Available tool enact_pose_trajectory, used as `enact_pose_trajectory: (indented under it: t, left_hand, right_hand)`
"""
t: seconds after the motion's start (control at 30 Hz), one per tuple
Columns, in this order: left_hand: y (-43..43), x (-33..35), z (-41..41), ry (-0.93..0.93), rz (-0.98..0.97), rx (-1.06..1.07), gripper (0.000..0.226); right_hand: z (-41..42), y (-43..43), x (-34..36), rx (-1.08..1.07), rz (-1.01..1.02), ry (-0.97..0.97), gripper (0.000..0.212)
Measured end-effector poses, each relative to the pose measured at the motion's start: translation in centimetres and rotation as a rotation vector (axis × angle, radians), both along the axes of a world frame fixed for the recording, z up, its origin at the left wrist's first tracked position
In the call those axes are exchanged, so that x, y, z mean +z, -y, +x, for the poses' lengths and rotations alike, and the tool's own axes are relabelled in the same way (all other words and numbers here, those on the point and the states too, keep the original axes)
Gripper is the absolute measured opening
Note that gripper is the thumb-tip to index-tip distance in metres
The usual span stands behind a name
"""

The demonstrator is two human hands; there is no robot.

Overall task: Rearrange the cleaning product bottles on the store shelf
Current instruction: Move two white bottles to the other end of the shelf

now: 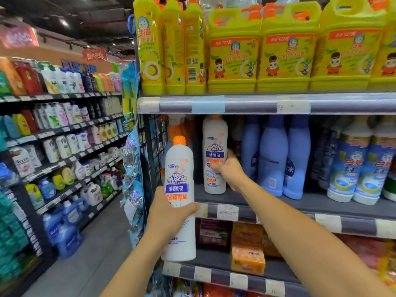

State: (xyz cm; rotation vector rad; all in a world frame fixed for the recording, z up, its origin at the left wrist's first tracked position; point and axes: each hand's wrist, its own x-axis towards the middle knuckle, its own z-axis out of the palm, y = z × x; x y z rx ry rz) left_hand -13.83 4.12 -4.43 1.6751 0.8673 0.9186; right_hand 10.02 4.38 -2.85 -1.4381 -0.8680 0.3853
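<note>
My left hand grips a white Mr Muscle bottle with an orange cap, held upright in front of the shelving, off the shelf. My right hand is wrapped around the lower part of a second white Mr Muscle bottle, which stands upright on the middle shelf at its left end. To its right stand three blue bottles, then white-and-blue bottles.
Yellow detergent jugs fill the shelf above. An orange spray bottle stands behind at the left by a black wire grid. Orange soap packs lie on the shelf below. An aisle with product shelves runs at the left.
</note>
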Motion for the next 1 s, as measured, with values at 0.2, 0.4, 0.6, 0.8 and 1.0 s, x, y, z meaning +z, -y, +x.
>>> enact_pose_trajectory:
  t: [0.2, 0.4, 0.6, 0.8, 1.0]
  left_hand:
    - [-1.3, -0.4, 1.2, 0.019, 0.032, 0.001, 0.054]
    - [-1.8, -1.6, 2.2, 0.046, -0.004, -0.014, 0.056]
    - [-2.3, -2.1, 3.3, 0.054, 0.023, -0.007, 0.058]
    - [-2.7, -0.7, 6.4, 0.063, 0.063, -0.025, 0.059]
    - [-4.0, 1.5, 9.8, 0.048, 0.112, -0.041, 0.060]
  right_hand:
    - [0.5, -1.7, -0.3, -0.015, -0.037, 0.048, 0.052]
    - [1.3, -2.4, -2.6, -0.152, -0.151, 0.170, 0.062]
    - [2.1, -3.2, -3.2, -0.213, -0.171, 0.236, 0.058]
    - [1.9, -2.3, -3.1, -0.201, -0.192, 0.230, 0.060]
    - [2.2, 5.6, -3.3, -0.252, -0.509, 0.668, 0.045]
